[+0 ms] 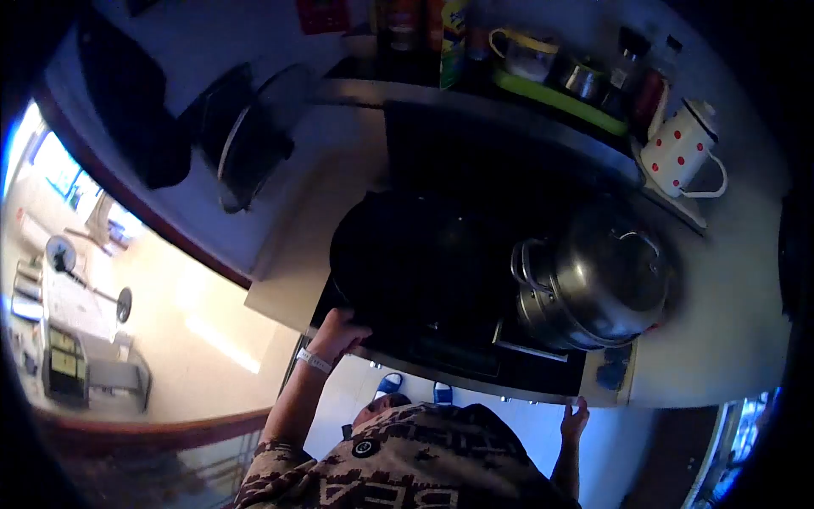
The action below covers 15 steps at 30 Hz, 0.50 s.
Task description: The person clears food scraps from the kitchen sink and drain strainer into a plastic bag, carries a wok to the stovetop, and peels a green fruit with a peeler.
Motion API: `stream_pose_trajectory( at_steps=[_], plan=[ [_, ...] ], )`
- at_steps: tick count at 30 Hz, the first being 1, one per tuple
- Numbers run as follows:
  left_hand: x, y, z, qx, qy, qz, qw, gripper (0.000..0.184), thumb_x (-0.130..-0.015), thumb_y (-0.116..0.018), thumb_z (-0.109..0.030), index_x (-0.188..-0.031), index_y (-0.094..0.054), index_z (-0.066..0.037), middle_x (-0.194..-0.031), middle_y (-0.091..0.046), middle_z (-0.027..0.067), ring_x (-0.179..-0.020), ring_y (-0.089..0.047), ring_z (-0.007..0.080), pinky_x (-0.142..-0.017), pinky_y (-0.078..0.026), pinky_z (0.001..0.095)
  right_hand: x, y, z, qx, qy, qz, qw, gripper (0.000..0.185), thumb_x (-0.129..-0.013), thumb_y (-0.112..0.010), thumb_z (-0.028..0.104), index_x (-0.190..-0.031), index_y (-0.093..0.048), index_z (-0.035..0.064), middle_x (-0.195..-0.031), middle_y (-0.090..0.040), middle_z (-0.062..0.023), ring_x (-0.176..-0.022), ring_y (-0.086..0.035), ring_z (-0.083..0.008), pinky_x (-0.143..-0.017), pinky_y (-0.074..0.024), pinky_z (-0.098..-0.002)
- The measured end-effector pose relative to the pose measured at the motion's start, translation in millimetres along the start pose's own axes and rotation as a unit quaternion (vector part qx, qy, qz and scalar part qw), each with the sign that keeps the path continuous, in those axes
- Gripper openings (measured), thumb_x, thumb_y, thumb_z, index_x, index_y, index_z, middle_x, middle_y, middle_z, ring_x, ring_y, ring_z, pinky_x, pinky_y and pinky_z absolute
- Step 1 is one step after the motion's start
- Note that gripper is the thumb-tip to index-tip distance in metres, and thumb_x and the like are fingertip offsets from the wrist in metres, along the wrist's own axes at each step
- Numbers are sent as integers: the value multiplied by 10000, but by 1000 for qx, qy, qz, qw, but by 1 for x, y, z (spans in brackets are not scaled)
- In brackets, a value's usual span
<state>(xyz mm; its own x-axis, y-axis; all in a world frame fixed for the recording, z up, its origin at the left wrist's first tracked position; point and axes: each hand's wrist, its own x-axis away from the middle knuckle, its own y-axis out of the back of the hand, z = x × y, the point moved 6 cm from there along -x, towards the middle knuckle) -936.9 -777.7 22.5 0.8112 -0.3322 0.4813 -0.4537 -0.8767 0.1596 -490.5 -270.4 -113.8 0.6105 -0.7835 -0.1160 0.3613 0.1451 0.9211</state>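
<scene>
My left hand (341, 332) is closed at the front left edge of the dark stove, by the near side of a large black wok (407, 254); what it grips there is too dark to make out. Near the counter's front edge, right of the stove, my right hand (575, 417) is raised with its fingers apart and nothing in them. A steel stacked steamer pot (593, 284) with a domed lid stands on the right side of the stove, beyond my right hand.
A white enamel pot with red dots (681, 153) stands at the back right. Behind the stove, a shelf holds a green tray (560, 100), a glass pitcher (530, 58) and bottles. Pan lids (242, 140) hang on the left wall. A blue cloth (612, 373) lies near the front edge.
</scene>
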Motion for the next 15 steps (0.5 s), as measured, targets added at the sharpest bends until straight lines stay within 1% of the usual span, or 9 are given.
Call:
stream_pose_trajectory(
  at_steps=[2,4,6,8,10,12,13,14,15],
  plan=[
    [-21,18,2,-44,-33,34,998,152,-726,-726,-43,-673,-590,-2,-540,-558,53,-429,-522,132,-386,-375,270,36,-8,-1,-42,-109,28,993,464,-845,-667,99,-1263,-506,-23,-1203,-574,-224,-1123,-530,-392,-967,-430,-470],
    [-21,30,-8,-86,-34,55,994,168,-719,-736,-62,-653,-591,-10,-522,-550,55,-421,-516,135,-386,-372,266,70,-13,-1,-51,-106,-15,993,479,-770,-715,71,-1204,-542,-34,-1113,-627,-235,-1016,-602,-395,-904,-480,-447],
    [-21,40,-15,-81,-47,64,994,161,-717,-744,-80,-677,-597,-28,-519,-539,43,-414,-502,132,-381,-361,264,111,-22,-5,-63,-47,-34,996,455,-757,-726,99,-1160,-562,-34,-1064,-646,-241,-984,-625,-393,-872,-499,-429],
    [-37,52,4,-53,-19,79,995,153,-709,-745,-86,-696,-597,-52,-520,-529,20,-413,-489,123,-374,-347,268,146,-19,9,-48,-105,-5,993,423,-768,-723,139,-1131,-578,-21,-1048,-653,-232,-992,-628,-387,-848,-509,-421],
    [-42,58,-1,-26,-23,100,994,153,-699,-738,-68,-714,-586,-81,-539,-525,3,-400,-462,119,-363,-327,270,176,-13,30,-63,-156,18,986,400,-794,-709,158,-1122,-583,-33,-1071,-649,-209,-959,-640,-363,-818,-522,-428],
    [-42,62,-7,-58,5,107,993,167,-680,-744,-72,-744,-592,-96,-580,-541,3,-421,-468,119,-384,-336,258,205,-13,36,-57,-220,32,973,429,-782,-717,166,-1149,-580,-8,-1034,-664,-204,-968,-641,-369,-817,-522,-426],
    [-43,66,-6,-61,-5,112,992,189,-672,-745,-69,-781,-595,-100,-607,-553,4,-442,-478,113,-397,-340,253,224,-11,34,-55,-257,3,965,429,-782,-717,166,-1149,-580,-8,-1034,-664,-204,-968,-641,-369,-817,-522,-426],
    [-48,72,0,-60,-13,109,992,218,-664,-746,-65,-819,-597,-105,-634,-565,6,-463,-487,107,-410,-344,249,235,-17,33,-51,-262,50,962,441,-788,-716,184,-1161,-578,-7,-1032,-666,-204,-965,-642,-365,-821,-522,-423],
    [-64,85,19,-100,4,113,989,229,-680,-741,-112,-856,-596,-88,-672,-600,37,-522,-545,159,-450,-393,294,254,-20,38,-51,-270,95,957,454,-794,-714,202,-1173,-576,-6,-1030,-668,-204,-963,-643,-362,-825,-522,-420]
  ],
)
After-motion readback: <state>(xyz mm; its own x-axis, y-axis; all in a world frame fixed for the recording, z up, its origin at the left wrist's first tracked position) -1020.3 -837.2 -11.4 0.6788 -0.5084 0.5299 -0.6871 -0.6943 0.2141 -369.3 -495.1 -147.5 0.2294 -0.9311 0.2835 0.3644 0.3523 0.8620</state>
